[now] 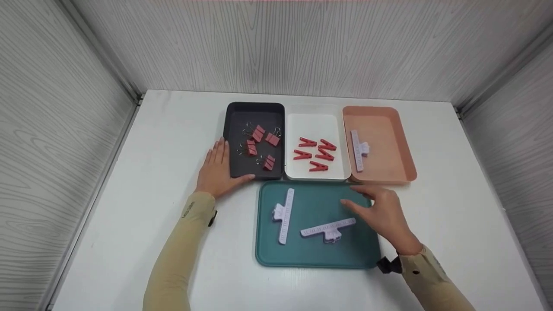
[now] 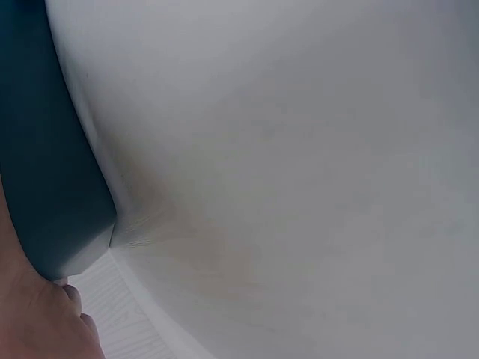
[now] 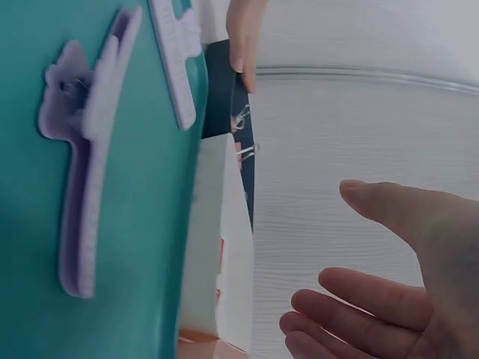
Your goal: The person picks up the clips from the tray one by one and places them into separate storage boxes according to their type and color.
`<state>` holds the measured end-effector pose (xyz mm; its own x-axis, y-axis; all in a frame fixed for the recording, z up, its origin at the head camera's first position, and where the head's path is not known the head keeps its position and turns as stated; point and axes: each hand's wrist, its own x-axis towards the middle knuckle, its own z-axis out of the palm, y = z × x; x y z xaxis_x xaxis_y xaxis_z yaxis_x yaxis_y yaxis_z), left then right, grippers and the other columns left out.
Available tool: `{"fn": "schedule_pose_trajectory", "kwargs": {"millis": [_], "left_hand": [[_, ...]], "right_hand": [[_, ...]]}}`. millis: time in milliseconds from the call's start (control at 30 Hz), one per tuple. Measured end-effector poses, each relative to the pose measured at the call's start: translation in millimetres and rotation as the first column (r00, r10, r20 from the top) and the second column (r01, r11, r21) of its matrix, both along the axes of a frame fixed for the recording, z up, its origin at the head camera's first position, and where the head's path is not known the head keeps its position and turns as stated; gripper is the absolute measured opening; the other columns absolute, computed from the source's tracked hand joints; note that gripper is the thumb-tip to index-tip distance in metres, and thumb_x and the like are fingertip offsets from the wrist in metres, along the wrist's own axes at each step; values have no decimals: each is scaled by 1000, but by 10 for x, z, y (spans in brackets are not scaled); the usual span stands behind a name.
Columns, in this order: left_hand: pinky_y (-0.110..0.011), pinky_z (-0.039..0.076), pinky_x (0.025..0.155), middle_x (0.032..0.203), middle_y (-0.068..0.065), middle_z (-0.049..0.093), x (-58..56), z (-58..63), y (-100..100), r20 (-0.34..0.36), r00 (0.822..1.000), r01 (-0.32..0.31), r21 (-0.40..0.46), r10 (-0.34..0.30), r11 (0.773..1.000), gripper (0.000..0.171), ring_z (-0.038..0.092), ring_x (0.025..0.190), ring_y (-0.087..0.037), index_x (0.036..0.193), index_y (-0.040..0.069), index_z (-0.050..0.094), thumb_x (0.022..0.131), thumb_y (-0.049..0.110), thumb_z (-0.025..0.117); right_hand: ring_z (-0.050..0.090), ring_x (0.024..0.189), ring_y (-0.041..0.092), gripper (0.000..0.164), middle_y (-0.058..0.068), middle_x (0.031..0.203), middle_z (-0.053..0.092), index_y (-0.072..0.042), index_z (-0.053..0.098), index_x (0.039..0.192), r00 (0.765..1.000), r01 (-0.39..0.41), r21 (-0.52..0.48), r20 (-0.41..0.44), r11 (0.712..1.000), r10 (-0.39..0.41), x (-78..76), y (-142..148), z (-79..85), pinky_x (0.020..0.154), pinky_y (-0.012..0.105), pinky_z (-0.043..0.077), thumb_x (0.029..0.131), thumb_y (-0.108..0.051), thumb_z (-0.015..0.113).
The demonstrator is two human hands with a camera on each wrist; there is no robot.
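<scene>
My left hand [image 1: 216, 172] lies with straight fingers along the left side of the black tray [image 1: 255, 115], thumb stretched across its front edge. Red binder clips [image 1: 258, 133] lie in that tray. Over the right part of the green tray [image 1: 311, 255], my right hand [image 1: 382, 209] hovers, thumb and fingers spread apart around nothing. A lilac long-jawed clip [image 1: 329, 228] lies just left of it, and a second lilac clip [image 1: 285, 216] farther left. In the right wrist view the right hand's fingers [image 3: 374, 198] are likewise empty.
A white tray [image 1: 313, 125] with several small red clothespins [image 1: 319, 166] stands between the black tray and a salmon tray [image 1: 389, 151]. One lilac clip [image 1: 357, 151] lies in the salmon tray. The green tray sits in front of them on the white table [image 1: 458, 207].
</scene>
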<state>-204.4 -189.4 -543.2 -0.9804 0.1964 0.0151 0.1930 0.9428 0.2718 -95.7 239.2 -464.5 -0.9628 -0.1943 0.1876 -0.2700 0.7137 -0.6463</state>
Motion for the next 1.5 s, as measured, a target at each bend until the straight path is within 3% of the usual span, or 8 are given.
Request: {"fn": "schedule_pose_trajectory", "kwargs": {"millis": [267,467,667,900,1033,1333,1500], "left_hand": [[-36,-6,124,168,-18,-5,-10,8,10,14,1000,-5,-12,5,1000,135,-5,155,-28,160,-4,1,77,93,45],[-37,-5,124,168,-18,-4,-14,-6,15,17,1000,-5,-20,5,1000,136,-5,154,-28,160,-4,0,77,93,44],[-37,-4,124,168,-19,-5,4,1,18,27,1000,-6,-20,6,1000,135,-5,154,-28,160,-4,0,78,94,43],[-37,-5,124,168,-19,-5,0,16,12,20,1000,1,-30,-1,1000,135,-5,154,-29,160,-5,0,78,93,44],[-37,-5,124,168,-19,-4,2,16,12,20,1000,-1,-23,2,1000,135,-5,154,-28,160,-4,0,78,93,44],[-37,-4,124,168,-18,-4,1,8,15,16,1000,-7,-16,7,1000,135,-4,155,-28,160,-3,0,77,93,44],[-36,-4,124,168,-18,-4,2,5,14,12,1000,-5,-15,5,1000,135,-4,155,-28,160,-4,0,77,93,45]], "right_hand": [[73,95,29,40,11,103,76,-2,79,108,987,-31,31,161,999,26,126,-10,-135,86,48,60,86,-34,84],[67,77,13,37,-4,86,74,-9,82,99,967,-64,84,252,994,41,190,-15,-214,75,33,62,85,-43,83],[58,64,12,35,-12,72,67,-18,83,89,938,-110,101,340,989,70,225,-44,-285,61,28,56,82,-52,82],[60,64,13,36,-11,71,67,-18,83,89,903,-109,104,426,989,55,267,-130,-340,64,27,57,79,-53,84],[61,68,12,39,-10,76,69,-16,83,94,909,-102,107,413,989,49,278,-166,-375,69,28,58,77,-51,87],[60,79,12,46,-8,93,71,-13,79,110,948,-102,121,313,987,60,279,-217,-421,75,31,56,75,-41,92],[61,92,18,57,1,113,73,-10,76,120,958,-87,124,283,988,48,242,-250,-449,95,43,56,74,-39,93]]}}
